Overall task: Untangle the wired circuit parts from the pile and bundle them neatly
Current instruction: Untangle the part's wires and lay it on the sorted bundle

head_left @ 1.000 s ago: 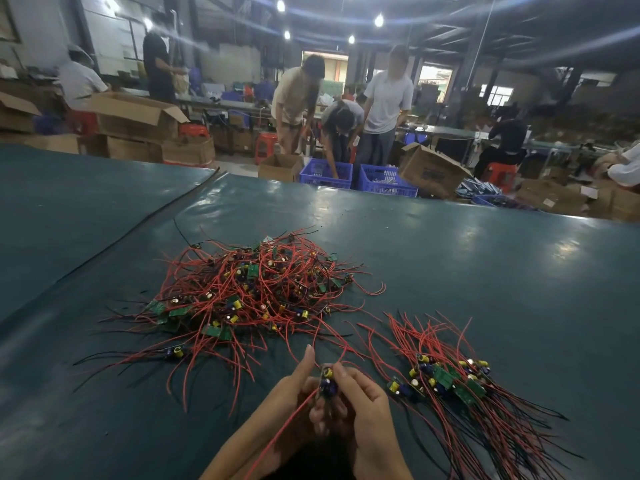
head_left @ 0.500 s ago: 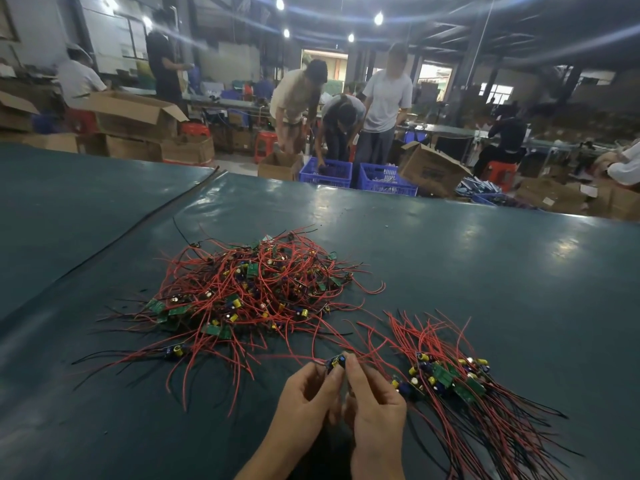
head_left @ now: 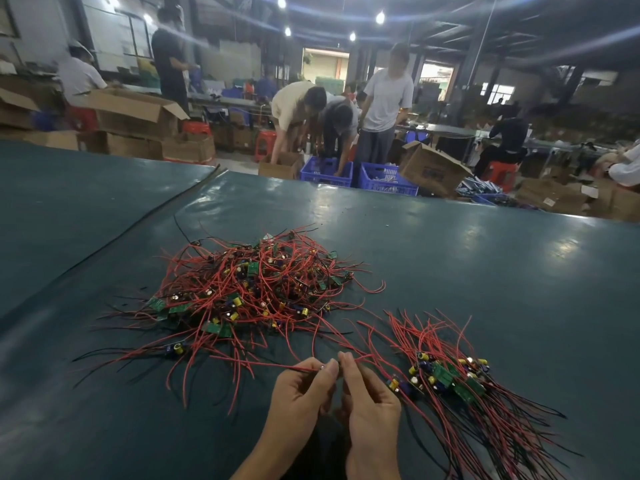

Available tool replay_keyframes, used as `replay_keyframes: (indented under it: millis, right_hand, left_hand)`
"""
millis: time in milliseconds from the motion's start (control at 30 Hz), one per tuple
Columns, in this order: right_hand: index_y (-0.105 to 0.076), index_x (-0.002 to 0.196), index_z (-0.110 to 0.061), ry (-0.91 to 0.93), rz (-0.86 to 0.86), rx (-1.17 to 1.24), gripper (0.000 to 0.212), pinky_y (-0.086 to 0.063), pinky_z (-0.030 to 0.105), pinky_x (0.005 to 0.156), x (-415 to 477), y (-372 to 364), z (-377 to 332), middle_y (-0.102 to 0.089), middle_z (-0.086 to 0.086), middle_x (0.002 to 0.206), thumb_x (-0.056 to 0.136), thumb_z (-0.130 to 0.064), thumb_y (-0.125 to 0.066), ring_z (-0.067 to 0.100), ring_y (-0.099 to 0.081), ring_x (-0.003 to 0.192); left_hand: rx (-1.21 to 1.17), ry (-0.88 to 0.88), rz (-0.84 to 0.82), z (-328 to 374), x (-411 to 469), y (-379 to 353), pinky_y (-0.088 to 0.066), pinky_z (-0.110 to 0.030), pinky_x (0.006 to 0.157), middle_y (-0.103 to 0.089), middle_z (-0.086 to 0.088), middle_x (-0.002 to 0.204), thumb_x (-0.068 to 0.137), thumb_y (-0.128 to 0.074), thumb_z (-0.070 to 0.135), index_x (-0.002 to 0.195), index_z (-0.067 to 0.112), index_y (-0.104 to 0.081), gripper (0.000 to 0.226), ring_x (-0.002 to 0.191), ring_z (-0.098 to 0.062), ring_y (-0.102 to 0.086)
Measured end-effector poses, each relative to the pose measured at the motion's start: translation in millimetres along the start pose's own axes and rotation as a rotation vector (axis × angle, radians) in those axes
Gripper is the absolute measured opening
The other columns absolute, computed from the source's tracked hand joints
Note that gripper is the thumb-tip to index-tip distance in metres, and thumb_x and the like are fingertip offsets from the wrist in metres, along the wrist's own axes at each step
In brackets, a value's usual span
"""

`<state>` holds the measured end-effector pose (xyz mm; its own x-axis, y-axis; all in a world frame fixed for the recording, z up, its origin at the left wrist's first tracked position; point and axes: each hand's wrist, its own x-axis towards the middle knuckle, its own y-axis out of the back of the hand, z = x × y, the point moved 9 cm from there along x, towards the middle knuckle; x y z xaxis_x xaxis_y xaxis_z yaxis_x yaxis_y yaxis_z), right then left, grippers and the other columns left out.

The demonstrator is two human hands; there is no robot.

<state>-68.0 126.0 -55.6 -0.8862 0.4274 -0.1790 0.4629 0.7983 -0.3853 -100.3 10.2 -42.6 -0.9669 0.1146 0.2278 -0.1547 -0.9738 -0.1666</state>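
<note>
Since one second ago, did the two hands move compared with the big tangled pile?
Yes. The left hand and right hand moved right and slightly away from the person, toward the sorted bundle, judged against the unmoved tangled pile.

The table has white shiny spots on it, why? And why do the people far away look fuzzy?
Head view: ceiling lamps reflect as pale glare patches on the glossy dark green table; the distant workers are soft and blurred, while the tangled red wire pile stays sharp.

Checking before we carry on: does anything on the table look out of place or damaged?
Nothing stands out. The tangled pile sits left, the sorted bundle lies right with wires roughly aligned, and both hands pinch one red wire. No visible damage.
</note>
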Motion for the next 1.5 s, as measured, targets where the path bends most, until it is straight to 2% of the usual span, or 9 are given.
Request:
replay_keyframes:
  millis: [133, 267, 633, 867, 967, 1067, 1133, 1233, 1500]
  right_hand:
    - [-0.079, 0.067, -0.011, -0.017, 0.01, 0.032, 0.016, -0.049, 0.021, 0.047, -0.6, 1.9, -1.7, -0.066, 0.003, 0.056, 0.066, -0.027, -0.077, 0.009, -0.062, 0.05]
    - [-0.076, 0.057, -0.018, 0.005, 0.147, -0.022, 0.021, -0.039, 0.028, 0.051, 10.1, 20.8, -4.7, -0.055, -0.003, 0.048, 0.078, -0.023, -0.079, 0.01, -0.049, 0.048]
    - [-0.079, 0.065, -0.018, 0.065, 0.207, 0.106, 0.016, -0.032, 0.015, 0.035, 26.5, 47.8, -23.3, -0.053, -0.004, 0.05, 0.079, -0.025, -0.075, 0.002, -0.038, 0.039]
    - [-0.075, 0.061, -0.013, 0.056, -0.028, -0.088, 0.031, -0.043, 0.03, 0.05, 12.3, 7.5, -5.9, -0.06, 0.003, 0.053, 0.065, -0.044, -0.073, 0.013, -0.049, 0.049]
    - [-0.081, 0.072, -0.019, 0.068, -0.122, -0.17, 0.023, -0.058, 0.044, 0.076, 4.4, -10.1, -0.1, -0.074, 0.015, 0.072, 0.073, -0.038, -0.068, 0.026, -0.069, 0.071]
    - [-0.081, 0.071, -0.023, 0.127, -0.101, -0.202, 0.018, -0.058, 0.04, 0.08, 7.6, -7.0, -5.1, -0.075, 0.01, 0.074, 0.082, -0.027, -0.067, 0.023, -0.074, 0.078]
    - [-0.081, 0.071, -0.025, 0.158, -0.073, -0.226, 0.023, -0.056, 0.033, 0.07, 9.4, -2.4, -9.1, -0.073, 0.003, 0.066, 0.088, -0.023, -0.066, 0.018, -0.071, 0.066]
    - [-0.081, 0.071, -0.023, 0.147, 0.067, -0.179, 0.025, -0.031, 0.021, 0.042, 19.0, 21.9, -17.9, -0.045, -0.006, 0.049, 0.091, -0.027, -0.065, 0.007, -0.036, 0.04]
    - [-0.081, 0.075, -0.022, 0.198, 0.175, -0.045, 0.024, -0.026, 0.016, 0.037, 32.0, 51.3, -29.2, -0.042, -0.006, 0.051, 0.091, -0.031, -0.065, 0.002, -0.03, 0.04]
  left_hand:
    - [0.014, -0.005, 0.032, 2.4, 1.7, 3.7, -0.037, -0.019, 0.048, -0.047, 0.0, 0.044, 0.083, -0.06, 0.03, 0.048, 0.018, -0.058, 0.037, 0.042, -0.01, -0.043]
    - [0.043, 0.006, 0.019, 3.8, 1.9, 3.2, -0.038, -0.022, 0.049, -0.048, -0.001, 0.044, 0.082, -0.06, 0.031, 0.049, 0.02, -0.06, 0.035, 0.042, -0.013, -0.044]
    - [0.017, -0.007, 0.006, 10.7, 2.2, -0.4, -0.037, -0.023, 0.052, -0.05, -0.004, 0.046, 0.082, -0.059, 0.03, 0.05, 0.019, -0.061, 0.034, 0.044, -0.015, -0.044]
    - [-0.063, 0.035, -0.019, 3.8, 2.8, -3.7, -0.04, -0.022, 0.049, -0.051, -0.007, 0.05, 0.088, -0.059, 0.029, 0.054, 0.016, -0.06, 0.036, 0.045, -0.014, -0.047]
    - [-0.071, 0.042, -0.012, 1.9, 2.7, -0.9, -0.041, -0.02, 0.048, -0.052, -0.006, 0.049, 0.084, -0.058, 0.029, 0.056, 0.013, -0.058, 0.032, 0.045, -0.013, -0.05]
    - [-0.014, 0.021, -0.03, 4.1, 3.7, 0.4, -0.04, -0.02, 0.051, -0.051, -0.001, 0.048, 0.087, -0.061, 0.031, 0.05, 0.019, -0.058, 0.04, 0.045, -0.011, -0.048]
    - [0.021, 0.003, -0.025, 5.9, 4.9, 1.4, -0.039, -0.02, 0.052, -0.051, 0.0, 0.046, 0.087, -0.061, 0.033, 0.047, 0.019, -0.057, 0.043, 0.044, -0.011, -0.046]
    - [0.014, -0.024, 0.02, 9.2, 6.3, 8.7, -0.04, -0.024, 0.055, -0.051, -0.006, 0.047, 0.078, -0.063, 0.041, 0.046, 0.014, -0.056, 0.042, 0.046, -0.016, -0.047]
    - [0.018, -0.007, 0.01, 10.9, 5.6, 8.1, -0.042, -0.026, 0.057, -0.052, -0.007, 0.05, 0.082, -0.062, 0.039, 0.047, 0.014, -0.056, 0.043, 0.048, -0.016, -0.048]
